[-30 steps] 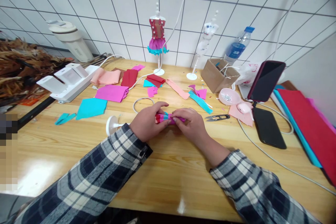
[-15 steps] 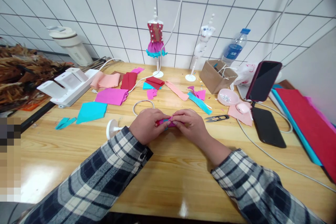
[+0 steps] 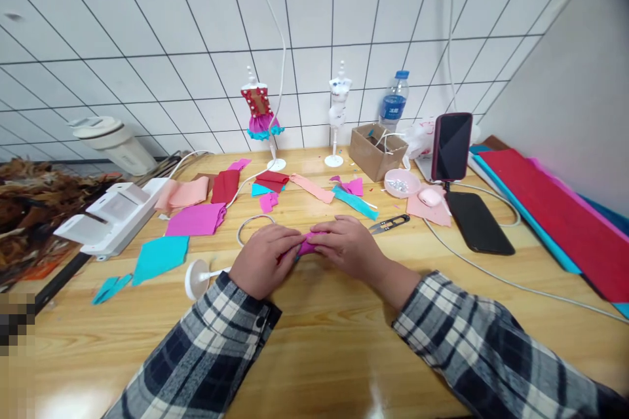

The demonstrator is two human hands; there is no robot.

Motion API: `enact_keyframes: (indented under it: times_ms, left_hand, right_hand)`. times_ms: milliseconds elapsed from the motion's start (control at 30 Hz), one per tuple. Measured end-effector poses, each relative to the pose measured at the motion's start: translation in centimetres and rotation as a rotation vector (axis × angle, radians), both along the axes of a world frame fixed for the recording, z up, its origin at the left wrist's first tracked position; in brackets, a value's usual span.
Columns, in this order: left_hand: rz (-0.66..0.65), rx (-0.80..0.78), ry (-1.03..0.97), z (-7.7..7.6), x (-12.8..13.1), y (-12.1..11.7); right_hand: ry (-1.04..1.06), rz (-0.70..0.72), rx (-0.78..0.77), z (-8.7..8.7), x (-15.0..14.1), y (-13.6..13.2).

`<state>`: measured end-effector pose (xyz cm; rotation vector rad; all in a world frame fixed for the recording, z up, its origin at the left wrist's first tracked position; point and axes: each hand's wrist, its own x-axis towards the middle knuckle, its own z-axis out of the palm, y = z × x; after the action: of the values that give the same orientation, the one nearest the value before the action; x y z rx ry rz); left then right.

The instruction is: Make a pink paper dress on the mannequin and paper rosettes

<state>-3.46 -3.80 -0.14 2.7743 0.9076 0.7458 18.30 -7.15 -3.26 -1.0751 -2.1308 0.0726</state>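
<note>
My left hand is closed around a small white mannequin that lies on its side. Its round base and stem stick out to the left, under my wrist. Magenta crepe paper wraps the mannequin's body between my two hands, with a sliver of blue below it. My right hand has its fingers curled over the right end of this paper. Most of the mannequin is hidden by my fingers. Thread snips lie just beyond my right hand.
Behind stand a dressed mannequin and a bare white-patterned one. Crepe paper pieces are scattered at the left and centre. To the right are a cardboard box, a pink bead bowl, a black phone and a cable.
My view has tilted up and turned right. My right fingers have gone from a pinch to lying over the paper, and the red bit seen between my hands is hidden now.
</note>
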Motion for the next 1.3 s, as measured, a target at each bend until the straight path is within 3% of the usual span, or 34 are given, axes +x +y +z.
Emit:
enact_keyframes:
  times_ms: [267,533,767,967,1133,1300]
  left_hand:
    - [0.031,0.003,0.170,1.7,-0.4,-0.3]
    - [-0.004,0.033,0.197,1.7,-0.5,-0.2]
    - [-0.005,0.002,0.180,1.7,-0.6,-0.1]
    - [0.007,-0.009,0.204,1.9,-0.6,-0.3]
    - [-0.001,0.050,0.218,2.0,-0.6,-0.4]
    - [0.022,0.180,0.175,1.6,-0.7,-0.2]
  right_hand:
    - [0.114,-0.024,-0.072,0.1,-0.2,0.0]
    - [0.093,0.049,-0.082,0.3,-0.1,0.3]
    - [0.264,-0.040,-0.227,-0.1,-0.2,-0.2]
    - [0.227,-0.059,-0.208,-0.5,0.1,0.1]
    - [0.303,-0.053,-0.283,-0.5,0.3,0.0]
    - [0.061,-0.078,-0.342,-0.5,0.6,-0.1]
